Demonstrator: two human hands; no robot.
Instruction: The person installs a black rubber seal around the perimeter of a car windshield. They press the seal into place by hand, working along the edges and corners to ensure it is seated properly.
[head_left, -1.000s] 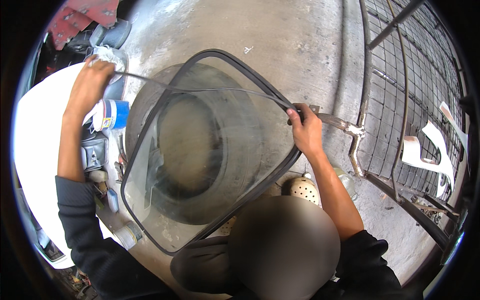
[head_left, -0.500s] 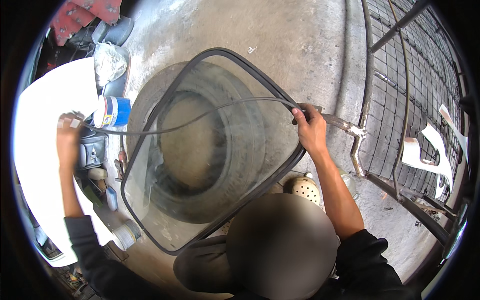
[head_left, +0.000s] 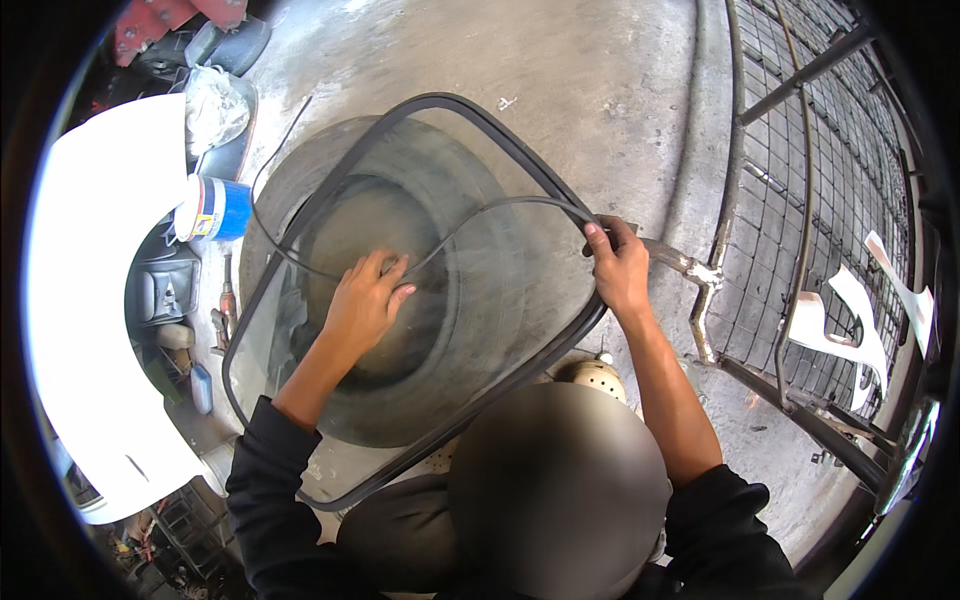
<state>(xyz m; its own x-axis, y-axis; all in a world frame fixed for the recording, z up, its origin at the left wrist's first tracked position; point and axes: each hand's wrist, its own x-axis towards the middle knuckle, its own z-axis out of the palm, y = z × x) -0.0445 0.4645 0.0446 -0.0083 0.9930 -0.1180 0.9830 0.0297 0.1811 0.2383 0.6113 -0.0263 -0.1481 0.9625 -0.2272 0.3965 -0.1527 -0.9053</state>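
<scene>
A large pane of vehicle glass (head_left: 475,345) with rounded corners lies tilted over a tyre (head_left: 300,165). A black rubber seal (head_left: 520,150) runs round its edge. From the seal's right corner a thin dark strip (head_left: 525,199) arcs leftward across the glass, its free end curving up beyond the left edge. My left hand (head_left: 362,305) is over the middle of the glass, fingers closed round the strip. At the right corner my right hand (head_left: 622,268) grips the seal and the strip's end, thumb on top.
A white curved body panel (head_left: 85,250) stands at left, beside a blue-and-white tin (head_left: 215,210) and a red-handled tool (head_left: 227,290). At right are a metal pipe frame with mesh (head_left: 728,130) and white cut pieces (head_left: 840,335). A perforated clog (head_left: 595,378) is near my knee.
My left hand has come from the far left, over the white panel, to the middle of the glass. The strip, stretched leftward before, now hangs loose and curved. My right hand keeps its place.
</scene>
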